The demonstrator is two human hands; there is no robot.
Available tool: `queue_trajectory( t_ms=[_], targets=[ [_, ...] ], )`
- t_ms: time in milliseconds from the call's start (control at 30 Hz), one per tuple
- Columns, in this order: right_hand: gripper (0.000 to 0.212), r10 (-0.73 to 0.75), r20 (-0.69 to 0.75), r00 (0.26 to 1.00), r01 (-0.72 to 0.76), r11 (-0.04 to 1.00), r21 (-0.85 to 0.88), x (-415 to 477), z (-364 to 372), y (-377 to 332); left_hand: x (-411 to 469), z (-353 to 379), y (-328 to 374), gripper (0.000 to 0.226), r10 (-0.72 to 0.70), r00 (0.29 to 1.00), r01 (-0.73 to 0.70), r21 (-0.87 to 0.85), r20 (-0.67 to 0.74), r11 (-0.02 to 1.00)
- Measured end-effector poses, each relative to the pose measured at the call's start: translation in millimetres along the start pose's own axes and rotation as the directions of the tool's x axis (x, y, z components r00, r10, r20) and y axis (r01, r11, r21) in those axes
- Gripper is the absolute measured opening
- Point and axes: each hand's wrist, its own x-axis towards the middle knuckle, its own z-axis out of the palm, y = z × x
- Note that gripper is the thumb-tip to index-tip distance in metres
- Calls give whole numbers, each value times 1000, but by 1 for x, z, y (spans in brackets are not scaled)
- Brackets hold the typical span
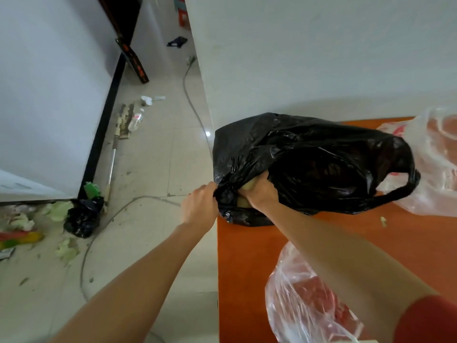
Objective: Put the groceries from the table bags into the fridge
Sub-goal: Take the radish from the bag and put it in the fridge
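A large black plastic bag [309, 159] lies on the far left corner of the orange table [247, 256], its mouth facing me. My left hand [200, 204] pinches the bag's left rim and holds it open. My right hand [259, 191] reaches into the mouth and curls around a pale yellowish item [247, 186], mostly hidden by the fingers and the plastic. A second pale piece [241, 202] shows just below that hand. The rest of the bag's contents are hidden in the dark interior.
Two clear plastic bags with red print lie on the table, one at the far right [430, 164], one near me [304, 305]. On the floor at left are a small black bag [82, 219], green vegetable scraps [58, 210], a mop [111, 167] and a cable [195, 107].
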Motion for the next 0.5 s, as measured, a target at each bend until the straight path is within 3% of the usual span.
queue_trajectory(
  t_ms=[100,233,300,433,500],
  targets=[
    [112,30,25,999,-31,998,60,0,-24,14,9,0,10,38,93,995,-95,121,24,988],
    [82,58,36,998,-57,998,-17,8,-69,35,22,10,32,80,273,956,-292,347,106,891],
    [79,77,43,996,-76,997,-19,14,-91,45,28,16,48,90,335,934,-356,407,124,841],
    [62,84,186,979,-118,976,183,19,-116,66,35,37,79,86,478,821,-569,508,312,647],
    [76,60,229,972,-119,961,250,25,-121,85,36,51,84,81,432,802,-597,522,412,610]
  ],
)
